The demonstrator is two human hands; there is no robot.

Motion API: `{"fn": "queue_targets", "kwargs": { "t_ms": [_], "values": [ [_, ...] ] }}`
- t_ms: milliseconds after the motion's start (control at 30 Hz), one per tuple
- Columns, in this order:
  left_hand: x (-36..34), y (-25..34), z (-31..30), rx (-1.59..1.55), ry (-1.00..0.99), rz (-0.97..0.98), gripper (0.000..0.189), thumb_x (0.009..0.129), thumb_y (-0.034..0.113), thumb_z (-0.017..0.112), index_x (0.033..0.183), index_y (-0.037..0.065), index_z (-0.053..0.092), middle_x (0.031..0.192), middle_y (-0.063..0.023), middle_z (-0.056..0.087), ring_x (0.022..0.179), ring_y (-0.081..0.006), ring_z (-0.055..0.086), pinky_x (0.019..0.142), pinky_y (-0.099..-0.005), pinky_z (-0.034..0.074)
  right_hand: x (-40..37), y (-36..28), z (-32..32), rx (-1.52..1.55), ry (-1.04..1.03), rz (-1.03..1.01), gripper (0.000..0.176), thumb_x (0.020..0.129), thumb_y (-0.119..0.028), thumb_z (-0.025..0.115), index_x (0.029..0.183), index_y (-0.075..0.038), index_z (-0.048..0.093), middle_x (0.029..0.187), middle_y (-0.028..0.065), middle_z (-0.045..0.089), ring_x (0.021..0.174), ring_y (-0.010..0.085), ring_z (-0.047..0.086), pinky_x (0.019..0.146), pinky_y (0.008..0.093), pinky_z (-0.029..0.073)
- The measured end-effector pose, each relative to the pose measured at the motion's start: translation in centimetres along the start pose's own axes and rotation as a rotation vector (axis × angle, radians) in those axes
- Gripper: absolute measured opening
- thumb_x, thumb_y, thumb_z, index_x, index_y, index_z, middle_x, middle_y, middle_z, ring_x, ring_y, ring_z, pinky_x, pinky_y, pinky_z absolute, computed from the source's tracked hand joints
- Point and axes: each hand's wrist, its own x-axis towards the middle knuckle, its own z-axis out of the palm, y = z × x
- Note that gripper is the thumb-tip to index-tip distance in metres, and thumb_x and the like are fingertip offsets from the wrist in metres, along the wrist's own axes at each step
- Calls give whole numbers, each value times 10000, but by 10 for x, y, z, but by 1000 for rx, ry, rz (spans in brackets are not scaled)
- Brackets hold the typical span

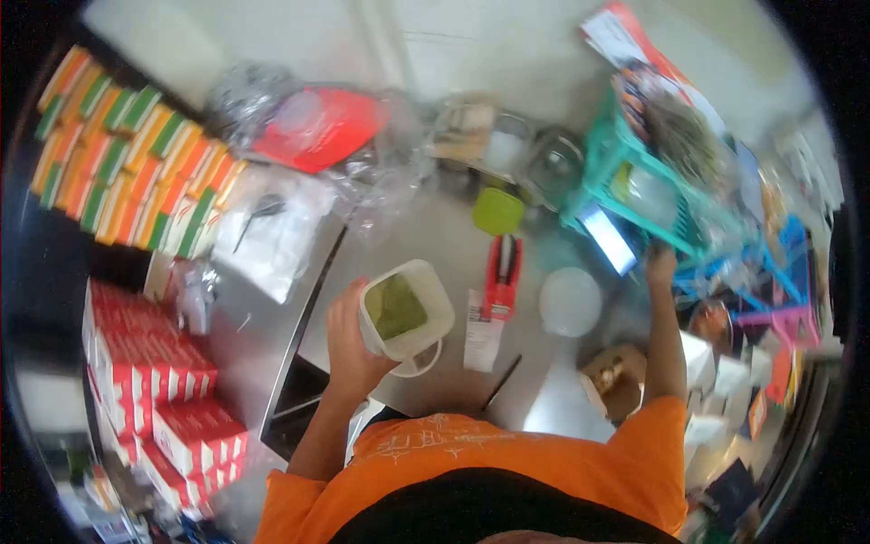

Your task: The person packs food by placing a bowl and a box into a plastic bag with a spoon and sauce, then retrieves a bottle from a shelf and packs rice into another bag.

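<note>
My left hand [352,343] grips a white plastic tub [407,311] filled with green powder, held tilted over the grey table [426,245]. My right hand [660,266] reaches out to the right and rests against a teal plastic rack [634,172], beside a lit phone screen [608,238]; whether it holds anything is hidden. A round white lid [570,302] lies on the table between the two hands. A red stapler-like tool [503,272] and a paper slip [482,331] lie just right of the tub.
Stacked red boxes [154,381] and orange-green boxes [127,154] fill the left side. Clear plastic bags [381,172], a red packet [317,127], a green lid [497,210] and jars sit at the back. A small cardboard box [616,376] and coloured racks crowd the right.
</note>
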Motion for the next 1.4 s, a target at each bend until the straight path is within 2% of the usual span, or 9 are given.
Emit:
{"fn": "queue_targets", "kwargs": {
  "t_ms": [133,200,300,400,633,833,1033,1267,1400],
  "values": [
    [8,19,5,14,-119,193,881,452,281,831,1196,47,423,1124,-125,498,1049,-327,440,864,-425,344,-61,-56,-93,-108,-82,47,196,791,-57,484,971,-26,555,872,226,590,803,402,566,694,458,463],
    [3,20,8,27,-113,282,891,429,296,832,1188,47,437,1099,-110,514,1032,-313,447,878,-424,331,-97,-103,-152,-78,72,3,141,803,-44,497,921,-13,566,820,185,598,749,368,572,680,424,459],
    [3,32,13,40,-347,367,926,407,336,822,1201,62,434,1104,-109,510,1033,-304,445,889,-426,315,-148,-188,-235,226,88,207,148,819,-19,513,944,-24,592,732,118,602,685,185,586,642,292,452],
    [-2,49,19,48,-532,444,889,436,393,797,1201,100,450,1080,-100,505,1026,-305,438,885,-427,313,-196,-237,-279,297,53,128,223,692,43,516,884,-8,616,718,85,574,675,197,557,643,289,440],
    [-32,79,20,-5,-773,677,845,470,482,754,1183,120,479,1082,-82,479,1017,-295,423,872,-451,296,-261,-296,-261,320,-168,-226,204,648,-27,645,842,-40,582,698,82,520,658,262,512,603,340,420],
    [-50,83,23,6,-692,833,786,487,400,750,1185,154,483,1102,-72,468,1042,-284,411,873,-440,299,-288,-312,-247,466,-229,-153,207,665,-19,630,869,-29,591,712,98,531,669,274,521,614,356,432],
    [-57,83,21,-45,-705,783,823,457,301,781,1201,152,462,1141,-77,456,1085,-294,398,909,-457,289,-295,-301,-255,574,-285,73,175,700,24,602,866,-28,620,704,96,541,656,248,534,562,316,446],
    [-61,89,21,-108,-648,704,849,445,238,803,1216,170,454,1167,-78,458,1097,-295,406,899,-441,307,-289,-291,-273,599,-239,92,177,694,23,607,865,-23,617,685,95,531,653,252,527,575,320,450],
    [-67,97,27,-114,-644,711,855,440,225,803,1217,158,453,1188,-83,452,1112,-304,405,913,-446,309,-285,-288,-272,488,-219,-108,177,678,10,621,853,-14,612,701,104,542,666,277,527,625,342,451]
  ]
}}
